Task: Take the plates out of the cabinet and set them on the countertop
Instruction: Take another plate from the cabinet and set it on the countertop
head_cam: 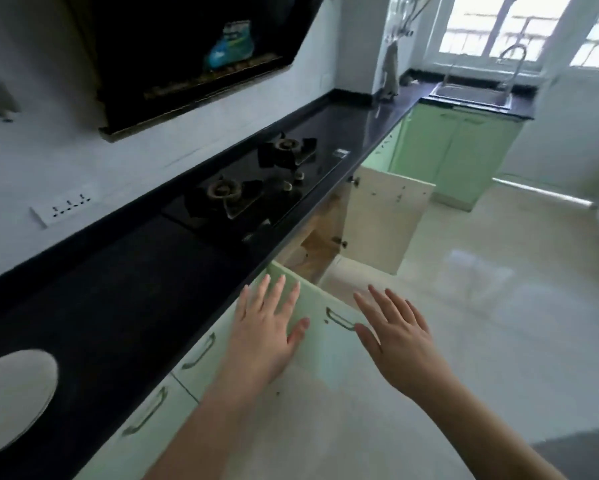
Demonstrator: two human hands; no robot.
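Both the left hand (270,327) and right hand (398,337) hover spread and empty before the open cabinet (320,251) under the countertop (118,282) front edge, one plate (12,393) already up, so reaching inside looks next.

Head view; downward over countertop (125,271)

cabinet mouth (317,251): open between two swung doors | near door (312,306) partly blocks, seemingly | floor right: free
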